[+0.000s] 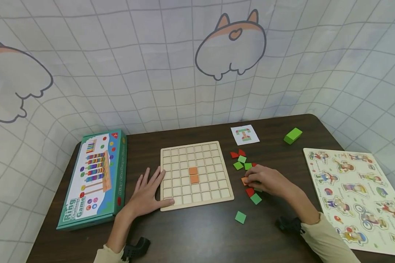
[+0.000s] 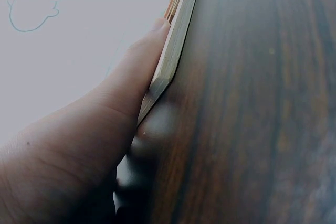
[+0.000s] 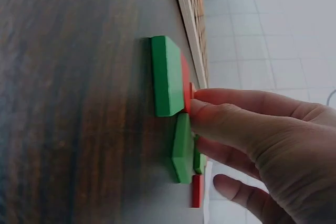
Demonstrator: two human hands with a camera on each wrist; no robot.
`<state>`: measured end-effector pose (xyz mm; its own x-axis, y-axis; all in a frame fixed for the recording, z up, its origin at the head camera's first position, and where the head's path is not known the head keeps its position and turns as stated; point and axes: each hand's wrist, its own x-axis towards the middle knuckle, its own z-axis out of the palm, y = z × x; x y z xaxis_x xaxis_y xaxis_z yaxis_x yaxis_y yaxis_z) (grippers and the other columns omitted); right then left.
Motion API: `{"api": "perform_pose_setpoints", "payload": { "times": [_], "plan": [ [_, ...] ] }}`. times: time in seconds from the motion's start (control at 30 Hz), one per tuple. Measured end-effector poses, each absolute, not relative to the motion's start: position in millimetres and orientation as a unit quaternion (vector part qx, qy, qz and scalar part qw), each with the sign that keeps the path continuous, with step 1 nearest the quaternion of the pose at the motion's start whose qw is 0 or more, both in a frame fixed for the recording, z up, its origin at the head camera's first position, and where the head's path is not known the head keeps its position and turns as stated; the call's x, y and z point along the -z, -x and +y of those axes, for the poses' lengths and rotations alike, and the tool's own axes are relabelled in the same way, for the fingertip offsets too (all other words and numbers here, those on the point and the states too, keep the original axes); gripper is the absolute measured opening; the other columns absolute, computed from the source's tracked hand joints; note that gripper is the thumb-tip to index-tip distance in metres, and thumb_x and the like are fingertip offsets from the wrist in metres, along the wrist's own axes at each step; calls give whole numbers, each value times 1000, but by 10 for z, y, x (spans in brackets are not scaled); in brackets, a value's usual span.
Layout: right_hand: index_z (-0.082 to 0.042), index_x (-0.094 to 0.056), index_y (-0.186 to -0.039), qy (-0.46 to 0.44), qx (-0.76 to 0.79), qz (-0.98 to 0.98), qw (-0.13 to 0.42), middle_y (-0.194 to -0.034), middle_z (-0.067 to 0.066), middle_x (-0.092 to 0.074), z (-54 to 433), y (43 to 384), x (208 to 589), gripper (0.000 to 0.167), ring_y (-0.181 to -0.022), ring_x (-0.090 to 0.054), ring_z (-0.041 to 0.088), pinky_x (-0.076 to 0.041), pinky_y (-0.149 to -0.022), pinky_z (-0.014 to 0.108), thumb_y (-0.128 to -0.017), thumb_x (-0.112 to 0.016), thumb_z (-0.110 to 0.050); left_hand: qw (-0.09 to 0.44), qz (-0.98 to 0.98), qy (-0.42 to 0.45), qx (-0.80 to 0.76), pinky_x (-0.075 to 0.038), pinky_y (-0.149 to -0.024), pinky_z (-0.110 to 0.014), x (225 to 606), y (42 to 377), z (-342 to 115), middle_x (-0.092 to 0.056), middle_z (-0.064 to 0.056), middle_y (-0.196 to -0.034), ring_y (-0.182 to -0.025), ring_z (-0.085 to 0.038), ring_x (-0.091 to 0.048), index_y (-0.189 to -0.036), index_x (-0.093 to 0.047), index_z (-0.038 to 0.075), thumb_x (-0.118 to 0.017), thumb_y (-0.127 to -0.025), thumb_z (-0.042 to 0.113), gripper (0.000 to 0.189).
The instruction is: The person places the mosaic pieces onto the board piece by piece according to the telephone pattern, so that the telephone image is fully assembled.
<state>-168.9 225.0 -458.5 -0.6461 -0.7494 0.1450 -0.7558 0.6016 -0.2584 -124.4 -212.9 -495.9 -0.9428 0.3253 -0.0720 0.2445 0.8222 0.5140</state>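
Note:
A wooden grid board (image 1: 171, 208) lies mid-table with two orange square tiles (image 1: 193, 171) in neighbouring cells. Across its left edge rests my left hand (image 1: 146, 193), fingers spread, thumb on the lower corner; in the left wrist view the thumb lies along the board's side (image 2: 176, 51). To the right of the board, my right hand (image 1: 266, 179) pinches an orange tile (image 1: 244, 181) between thumb and forefinger, low among loose pieces. A green tile (image 3: 168, 76) and a red piece (image 3: 186, 80) sit beside those fingertips in the right wrist view.
A printed pattern card (image 1: 252, 137) lies behind the loose tiles. Farther right are a green block (image 1: 293, 135) and a picture puzzle board (image 1: 326, 190). A boxed ring game (image 1: 118, 182) stands at the left. One green tile (image 1: 240, 217) lies apart near the front.

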Motion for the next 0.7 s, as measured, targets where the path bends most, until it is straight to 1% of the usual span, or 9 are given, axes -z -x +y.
{"api": "perform_pose_setpoints", "payload": {
  "times": [0.13, 0.23, 0.37, 0.43, 0.57, 0.7],
  "plan": [
    [-16, -77, -98, -426, -187, -885, 11, -96, -3, -68, 2230, 1742, 4610, 15, -84, -60, 9, -53, -68, 24, -83, -76, -13, 77, 952, -150, -255, 5, -118, -63, 4947, 1249, -2149, -9, -8, -165, -151, -42, 5, -157, -17, 19, -69, -78, 62, 104],
    [-15, -77, -101, -429, -233, -872, 25, -98, -3, -67, 2164, 1805, 4595, 19, -83, -62, 7, -53, -68, 23, -82, -77, -13, 76, 954, -150, -247, 4, -118, -62, 4946, 1258, -2162, -9, -8, -165, -151, -42, 4, -157, -17, 19, -69, -78, 62, 105],
    [-13, -76, -104, -436, -274, -856, 47, -101, -1, -68, 1915, 1909, 4526, 23, -84, -63, 9, -54, -69, 27, -82, -77, -12, 77, 956, -149, -241, 4, -118, -62, 4958, 1270, -2163, -9, -7, -165, -151, -42, 4, -157, -16, 20, -68, -77, 64, 105],
    [-11, -74, -107, -437, -280, -854, 39, -104, 1, -68, 1731, 1971, 4495, 23, -85, -63, 11, -54, -70, 28, -84, -75, -12, 77, 956, -148, -242, 3, -118, -62, 4964, 1272, -2159, -9, -7, -165, -151, -42, 4, -157, -16, 21, -68, -77, 65, 105],
    [-11, -72, -113, -422, -263, -867, -2, -110, 3, -66, 1313, 2110, 4474, 23, -86, -62, 13, -53, -72, 26, -90, -69, -16, 79, 955, -148, -244, 3, -118, -63, 4979, 1261, -2151, -10, -8, -165, -151, -42, 4, -157, -17, 20, -68, -77, 65, 105],
    [-12, -73, -112, -415, -236, -879, -8, -109, 3, -66, 919, 2238, 4500, 22, -87, -64, 14, -53, -74, 25, -92, -67, -19, 77, 956, -147, -243, 3, -118, -63, 4986, 1254, -2144, -10, -7, -165, -151, -42, 4, -157, -16, 20, -68, -77, 65, 105]
  ]
}}
